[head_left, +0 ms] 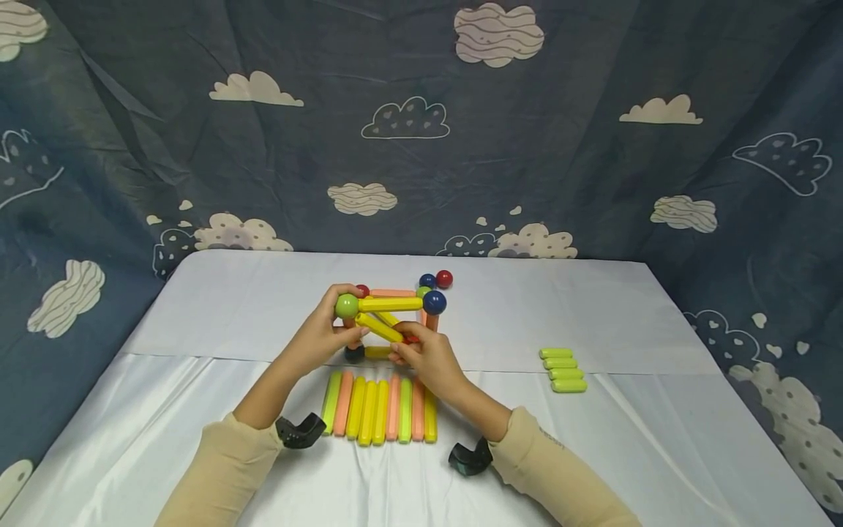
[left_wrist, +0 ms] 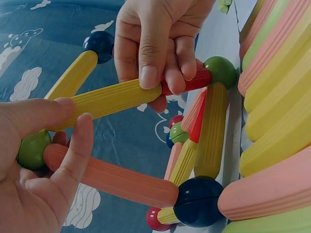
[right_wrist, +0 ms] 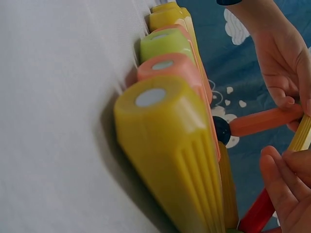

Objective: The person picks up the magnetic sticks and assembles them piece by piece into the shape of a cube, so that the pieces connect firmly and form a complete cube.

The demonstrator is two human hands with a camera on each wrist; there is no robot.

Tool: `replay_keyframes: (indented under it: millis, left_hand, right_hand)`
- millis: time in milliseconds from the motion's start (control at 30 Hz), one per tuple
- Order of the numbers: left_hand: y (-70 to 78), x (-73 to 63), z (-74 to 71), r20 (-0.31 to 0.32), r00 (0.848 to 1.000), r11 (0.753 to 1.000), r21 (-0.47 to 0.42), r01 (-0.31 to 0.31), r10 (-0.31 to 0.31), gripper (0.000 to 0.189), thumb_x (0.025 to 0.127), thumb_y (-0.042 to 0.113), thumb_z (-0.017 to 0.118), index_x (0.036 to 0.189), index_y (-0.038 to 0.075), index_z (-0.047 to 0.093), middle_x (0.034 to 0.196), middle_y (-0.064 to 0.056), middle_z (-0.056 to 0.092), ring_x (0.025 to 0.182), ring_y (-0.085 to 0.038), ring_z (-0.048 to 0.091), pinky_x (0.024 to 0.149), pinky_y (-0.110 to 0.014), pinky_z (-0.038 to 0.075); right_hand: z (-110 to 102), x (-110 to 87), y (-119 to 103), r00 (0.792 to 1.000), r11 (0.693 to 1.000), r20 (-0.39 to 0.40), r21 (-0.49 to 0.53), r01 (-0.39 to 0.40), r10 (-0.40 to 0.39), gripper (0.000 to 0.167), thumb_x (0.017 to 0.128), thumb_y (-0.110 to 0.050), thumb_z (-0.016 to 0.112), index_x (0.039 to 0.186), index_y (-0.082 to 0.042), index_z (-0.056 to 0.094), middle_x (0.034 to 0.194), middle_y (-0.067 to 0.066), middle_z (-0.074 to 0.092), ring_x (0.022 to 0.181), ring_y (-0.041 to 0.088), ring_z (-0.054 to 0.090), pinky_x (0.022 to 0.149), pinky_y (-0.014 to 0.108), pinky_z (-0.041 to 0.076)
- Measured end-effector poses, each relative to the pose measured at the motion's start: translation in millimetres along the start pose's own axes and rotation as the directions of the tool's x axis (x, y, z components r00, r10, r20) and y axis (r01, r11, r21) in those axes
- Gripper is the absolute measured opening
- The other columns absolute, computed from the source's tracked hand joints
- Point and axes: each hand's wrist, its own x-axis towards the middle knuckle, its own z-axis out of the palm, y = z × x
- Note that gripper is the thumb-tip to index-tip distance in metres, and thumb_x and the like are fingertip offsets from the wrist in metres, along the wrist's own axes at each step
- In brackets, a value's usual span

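A frame of magnetic sticks and balls stands mid-table, with a green ball point(head_left: 347, 306) and a blue ball point(head_left: 435, 302) at its upper front corners. My left hand point(head_left: 323, 333) grips its upper left corner, fingers around the green ball and the top of a salmon stick point(left_wrist: 116, 177). A yellow magnetic stick point(left_wrist: 114, 103) slants across the front; my left thumb touches its upper end. My right hand point(head_left: 431, 359) pinches its lower end, where it meets a red stick point(left_wrist: 197, 81). That red stick reaches a lower green ball point(left_wrist: 219, 73).
A row of yellow, salmon and green sticks point(head_left: 380, 410) lies in front of the frame. Several short green sticks point(head_left: 563, 372) lie to the right. Behind the frame are a red ball point(head_left: 444, 279) and a blue ball point(head_left: 427, 280). A dark cloud-print cloth point(head_left: 408, 66) hangs behind the table.
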Motion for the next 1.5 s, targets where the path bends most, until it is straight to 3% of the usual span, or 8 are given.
replay_keyframes:
  millis: [400, 533, 733, 767, 900, 967, 1167, 1500]
  left_hand:
    - [-1.0, 1.3, -2.2, 0.029, 0.999, 0.999, -0.025, -0.032, 0.033, 0.04, 0.087, -0.006, 0.053, 0.119, 0.006, 0.033, 0.105, -0.018, 0.044, 0.069, -0.046, 0.05, 0.063, -0.046, 0.05]
    - [-4.6, 2.1, -2.7, 0.026, 0.999, 0.999, -0.015, -0.037, 0.038, 0.04, 0.086, -0.006, 0.054, 0.119, 0.007, 0.034, 0.103, -0.017, 0.043, 0.067, -0.045, 0.05, 0.062, -0.045, 0.05]
    - [2.7, -0.8, 0.1, -0.01, 0.999, 0.999, -0.02, -0.041, 0.041, 0.046, 0.085, -0.005, 0.056, 0.124, 0.007, 0.033, 0.109, -0.017, 0.044, 0.069, -0.045, 0.049, 0.062, -0.047, 0.049]
    - [6.0, -2.8, 1.3, -0.031, 0.999, 0.999, -0.017, -0.044, 0.043, 0.048, 0.085, -0.005, 0.056, 0.126, 0.007, 0.033, 0.109, -0.016, 0.044, 0.07, -0.044, 0.05, 0.062, -0.048, 0.049]
    - [17.6, -13.2, 8.8, -0.167, 0.982, 0.994, 0.078, -0.072, 0.084, 0.052, 0.084, -0.002, 0.059, 0.129, 0.006, 0.034, 0.108, -0.016, 0.047, 0.079, -0.037, 0.055, 0.064, -0.043, 0.051]
    - [20.6, -16.7, 12.9, -0.232, 0.966, 0.985, 0.149, -0.083, 0.117, 0.049, 0.084, 0.0, 0.06, 0.128, 0.003, 0.038, 0.108, -0.016, 0.049, 0.087, -0.033, 0.056, 0.067, -0.036, 0.051]
    - [19.6, -12.8, 12.7, -0.322, 0.933, 0.969, 0.23, -0.085, 0.159, 0.044, 0.085, 0.004, 0.061, 0.126, 0.003, 0.043, 0.107, -0.015, 0.056, 0.096, -0.026, 0.054, 0.075, -0.036, 0.05]
    - [-23.1, 20.1, -17.6, -0.275, 0.954, 0.981, 0.18, -0.067, 0.115, 0.051, 0.087, 0.021, 0.06, 0.132, 0.013, 0.038, 0.112, -0.012, 0.055, 0.109, -0.027, 0.048, 0.092, -0.051, 0.036]
  right_hand:
    - [-1, -3.9, -2, 1.0, 1.0, -0.021, -0.019, 0.007, -0.007, 0.028, 0.085, 0.005, 0.057, 0.111, 0.012, 0.051, 0.094, 0.024, 0.061, 0.074, 0.032, 0.064, 0.065, 0.032, 0.053]
    - [-8, -10.5, -2, 0.988, 0.989, -0.054, 0.005, 0.146, -0.146, 0.028, 0.082, 0.009, 0.058, 0.109, 0.012, 0.052, 0.095, 0.026, 0.059, 0.073, 0.033, 0.063, 0.064, 0.026, 0.052]
    - [-30, -13.5, 0, 0.836, 0.88, -0.283, -0.216, 0.422, -0.47, 0.033, 0.071, 0.018, 0.064, 0.1, 0.011, 0.05, 0.086, 0.022, 0.051, 0.07, 0.03, 0.052, 0.063, 0.032, 0.049]
    - [-34, -12.4, 1, 0.842, 0.885, -0.283, -0.227, 0.406, -0.459, 0.04, 0.07, 0.017, 0.065, 0.106, 0.011, 0.047, 0.092, 0.023, 0.049, 0.075, 0.032, 0.051, 0.067, 0.037, 0.049]
    - [-46, -7.7, 7, 0.968, 0.969, -0.123, -0.145, 0.2, -0.218, 0.07, 0.077, 0.009, 0.064, 0.135, -0.002, 0.026, 0.114, 0.026, 0.043, 0.096, 0.037, 0.053, 0.079, 0.047, 0.047]
    - [-50, -6.2, 9, 0.992, 0.985, -0.058, -0.142, 0.1, -0.11, 0.074, 0.08, 0.007, 0.062, 0.14, -0.008, 0.02, 0.114, 0.025, 0.048, 0.096, 0.036, 0.056, 0.077, 0.044, 0.048]
    - [-48, -4.2, 13, 0.995, 0.981, -0.06, -0.183, 0.071, -0.084, 0.071, 0.083, 0.007, 0.059, 0.139, -0.014, 0.022, 0.104, 0.022, 0.057, 0.09, 0.032, 0.059, 0.069, 0.033, 0.052]
    - [-28, -4.3, 9, 0.981, 0.976, -0.104, -0.164, 0.145, -0.163, 0.068, 0.081, 0.009, 0.06, 0.135, -0.009, 0.023, 0.101, 0.023, 0.055, 0.086, 0.032, 0.06, 0.063, 0.028, 0.053]
